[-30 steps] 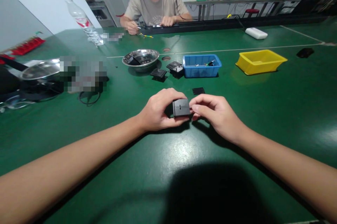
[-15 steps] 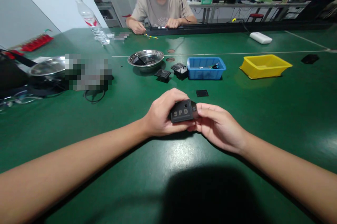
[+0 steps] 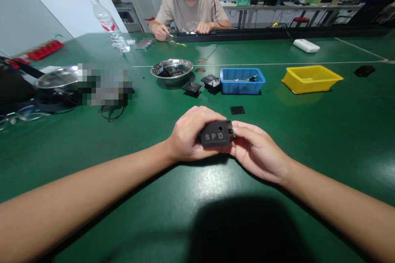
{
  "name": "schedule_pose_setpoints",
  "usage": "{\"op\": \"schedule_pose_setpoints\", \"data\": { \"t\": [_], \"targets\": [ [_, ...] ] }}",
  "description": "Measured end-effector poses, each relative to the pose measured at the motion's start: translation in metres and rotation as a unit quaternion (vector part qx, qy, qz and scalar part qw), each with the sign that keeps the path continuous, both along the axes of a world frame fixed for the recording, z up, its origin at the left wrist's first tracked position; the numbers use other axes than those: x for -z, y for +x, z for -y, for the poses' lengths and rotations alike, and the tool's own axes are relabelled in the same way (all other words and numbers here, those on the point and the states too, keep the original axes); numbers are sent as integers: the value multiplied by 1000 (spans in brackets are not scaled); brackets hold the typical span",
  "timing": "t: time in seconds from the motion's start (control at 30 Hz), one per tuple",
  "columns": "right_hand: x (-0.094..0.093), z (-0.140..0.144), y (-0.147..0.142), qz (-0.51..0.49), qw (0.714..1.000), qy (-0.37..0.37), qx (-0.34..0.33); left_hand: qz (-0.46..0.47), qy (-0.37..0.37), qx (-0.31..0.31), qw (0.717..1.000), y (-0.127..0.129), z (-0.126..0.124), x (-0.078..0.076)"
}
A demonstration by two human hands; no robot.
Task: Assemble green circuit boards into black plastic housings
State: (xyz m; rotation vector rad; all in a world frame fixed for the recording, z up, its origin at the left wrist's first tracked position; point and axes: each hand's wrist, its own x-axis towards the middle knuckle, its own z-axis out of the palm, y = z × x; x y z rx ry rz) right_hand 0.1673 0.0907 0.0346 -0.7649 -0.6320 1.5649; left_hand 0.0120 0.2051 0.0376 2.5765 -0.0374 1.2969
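My left hand is wrapped round a small black box with "SPD" in pale letters and a round hole on its face. At the box's right end, my right hand has its thumb and fingers closed against it. A bit of green shows between that end and the right thumb; what it belongs to is too small to tell. Both hands are just above the green table. Beyond them lies a flat black plate.
Behind the plate stand black box-like parts, a steel bowl holding black pieces, a blue bin with small parts and a yellow bin. A bottle stands far left. Opposite sits a person, hands near the table.
The box has turned slightly, so its lettered face looks more squarely at me. A bit of green now shows by my right thumb. Both hands stay nearly in place.
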Motion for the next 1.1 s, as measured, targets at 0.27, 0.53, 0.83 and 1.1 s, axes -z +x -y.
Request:
{"op": "schedule_pose_setpoints", "data": {
  "t": [0.27, 0.53, 0.83, 1.1],
  "targets": [
    [-1, -1, 2, 23, 999, 13, -20, 3, 7, -23, 1000, -1, 1, 1],
    [1, -1, 4, 25, 999, -1, -35, 3, 37, -25, 999, -2, 2, -3],
    [1, 0, 7, 14, 999, 1, -33, 4, 35, -25, 999, -1, 1, -1],
    [-6, 3, 9, 29, 999, 6, -43, 9, 38, -28, 999, -2, 0, 0]
  ]
}}
